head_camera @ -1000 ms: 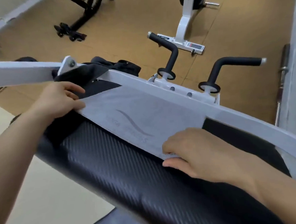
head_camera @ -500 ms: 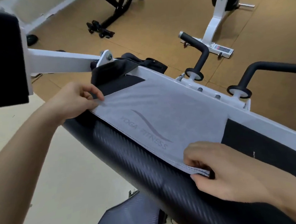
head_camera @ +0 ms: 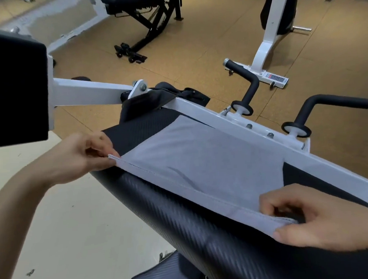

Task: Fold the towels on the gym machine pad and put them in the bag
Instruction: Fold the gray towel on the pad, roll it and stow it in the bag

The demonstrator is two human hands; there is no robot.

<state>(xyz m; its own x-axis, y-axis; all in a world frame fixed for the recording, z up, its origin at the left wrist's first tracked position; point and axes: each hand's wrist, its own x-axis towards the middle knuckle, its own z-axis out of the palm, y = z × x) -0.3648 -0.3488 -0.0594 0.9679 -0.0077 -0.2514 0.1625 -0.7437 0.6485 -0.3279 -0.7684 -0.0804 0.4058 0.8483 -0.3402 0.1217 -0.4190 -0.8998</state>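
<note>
A light grey towel [head_camera: 205,157] lies spread on the black carbon-pattern machine pad [head_camera: 183,221]. My left hand [head_camera: 78,156] pinches the towel's near left corner, where two layers meet. At the near right corner, my right hand [head_camera: 313,220] pinches the hem between thumb and fingers and lifts it slightly off the pad. A dark curved print shows faintly through the fabric. Behind the pad's far left end lies a black bag [head_camera: 176,94], partly hidden by the white frame.
A white frame bar [head_camera: 265,138] runs along the pad's far side with two black handles [head_camera: 249,88] rising from it. A black square pad [head_camera: 12,89] on a white arm sits at left. A black bench [head_camera: 145,10] and a white machine [head_camera: 273,26] stand on the brown floor.
Both hands have shifted from resting on the towel's near edge to pinching its corners and raising the hem. The printed text now faces down or is folded under. The camera tilted up.
</note>
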